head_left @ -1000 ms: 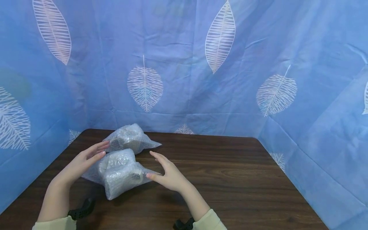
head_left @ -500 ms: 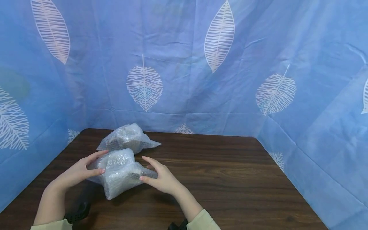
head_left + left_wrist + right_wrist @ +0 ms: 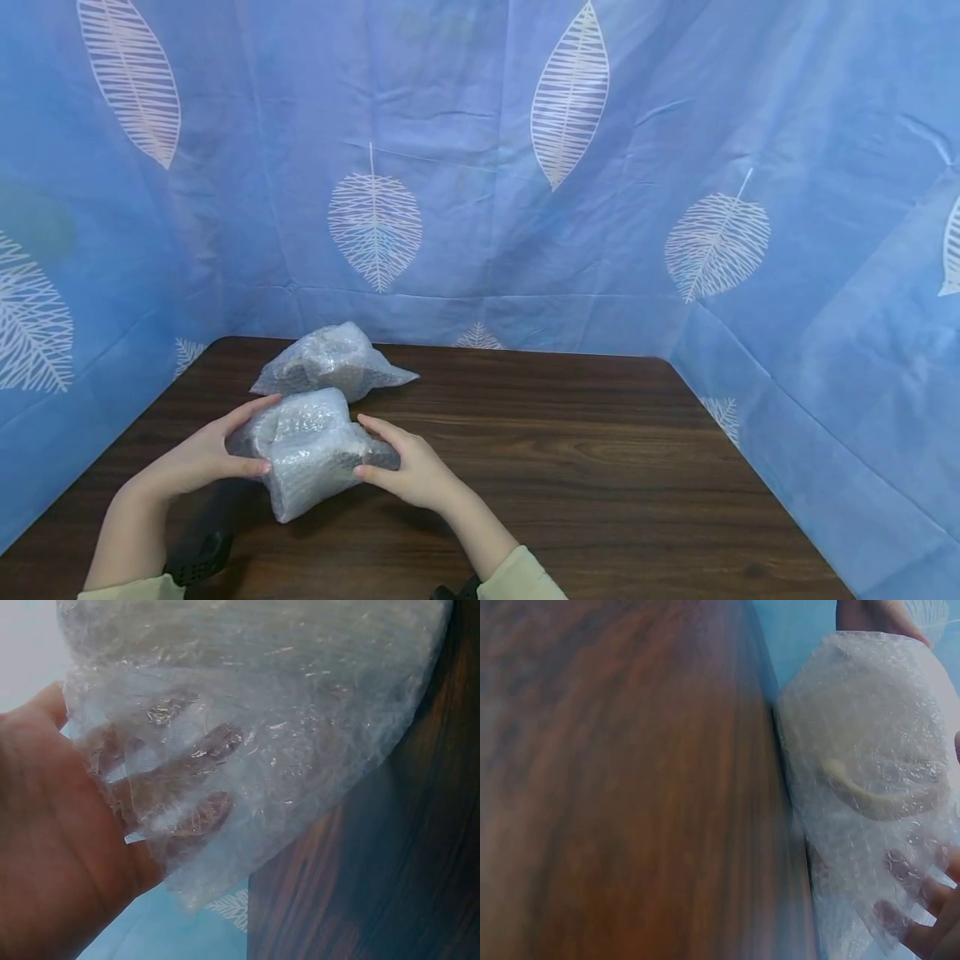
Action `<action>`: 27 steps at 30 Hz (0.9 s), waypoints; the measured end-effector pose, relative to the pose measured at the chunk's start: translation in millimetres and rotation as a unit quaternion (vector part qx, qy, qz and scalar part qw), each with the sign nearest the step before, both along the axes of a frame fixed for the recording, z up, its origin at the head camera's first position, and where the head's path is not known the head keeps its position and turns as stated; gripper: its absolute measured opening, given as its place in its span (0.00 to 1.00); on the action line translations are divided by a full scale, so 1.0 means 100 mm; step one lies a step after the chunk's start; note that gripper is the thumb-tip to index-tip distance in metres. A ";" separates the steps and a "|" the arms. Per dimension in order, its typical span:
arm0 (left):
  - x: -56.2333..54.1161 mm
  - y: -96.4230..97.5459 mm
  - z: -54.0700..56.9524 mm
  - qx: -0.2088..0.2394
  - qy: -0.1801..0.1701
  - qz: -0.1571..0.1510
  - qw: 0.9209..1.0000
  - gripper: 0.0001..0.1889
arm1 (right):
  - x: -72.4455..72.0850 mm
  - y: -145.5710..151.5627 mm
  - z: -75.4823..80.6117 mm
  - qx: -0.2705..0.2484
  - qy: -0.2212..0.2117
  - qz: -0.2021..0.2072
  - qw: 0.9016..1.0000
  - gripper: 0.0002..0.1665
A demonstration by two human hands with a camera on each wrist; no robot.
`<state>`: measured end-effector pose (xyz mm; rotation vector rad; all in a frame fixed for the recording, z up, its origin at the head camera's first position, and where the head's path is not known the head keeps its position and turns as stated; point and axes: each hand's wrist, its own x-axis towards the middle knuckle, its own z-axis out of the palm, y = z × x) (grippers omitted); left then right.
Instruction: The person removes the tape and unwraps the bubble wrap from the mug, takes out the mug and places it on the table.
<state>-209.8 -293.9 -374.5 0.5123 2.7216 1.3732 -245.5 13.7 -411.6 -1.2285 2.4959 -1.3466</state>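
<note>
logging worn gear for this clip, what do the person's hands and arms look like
The left hand and right hand are bare, without gloves. The left sleeve and right sleeve are plain pale yellow-green. A black dotted device shows beside the left cuff, and a partly cropped black piece beside the right.

The table (image 3: 637, 483) was dark brown wood, streaked grain running side to side, its far corners rounded. Over on the left, a bubble-wrapped bundle (image 3: 333, 358) lay near the back edge, a pointed tail of wrap stretching rightward. A second bundle (image 3: 311, 454) rested just in front; I couldn't tell whether the two touched.
</note>
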 end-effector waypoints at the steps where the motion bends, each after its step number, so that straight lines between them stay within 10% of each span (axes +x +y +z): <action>1: 0.00 0.00 -0.01 0.002 -0.003 0.000 1.000 0.47 | 0.00 -0.01 0.00 0.003 0.002 -0.002 1.000 0.38; 27: -0.08 -0.01 -0.09 0.031 -0.077 -0.039 0.996 0.56 | -0.06 -0.04 -0.02 -0.044 -0.021 0.004 0.999 0.31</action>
